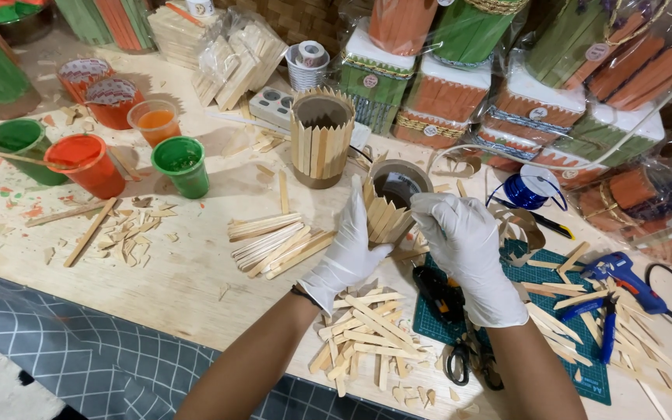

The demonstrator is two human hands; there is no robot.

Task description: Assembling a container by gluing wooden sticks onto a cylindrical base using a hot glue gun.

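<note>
The left hand [349, 250] and right hand [464, 247], both in white gloves, grasp a round cardboard tube partly clad in pointed pale wooden sticks [390, 204], held tilted just above the wooden tabletop [196, 272]. Sticks cover the side facing the left hand, while the far rim shows bare, so the cladding looks partly done. A finished stick-covered tube [321, 138] stands upright behind, and a heap of loose cut sticks [367, 330] lies below the hands.

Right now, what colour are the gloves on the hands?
White, on the left hand and right hand; head view.
</note>
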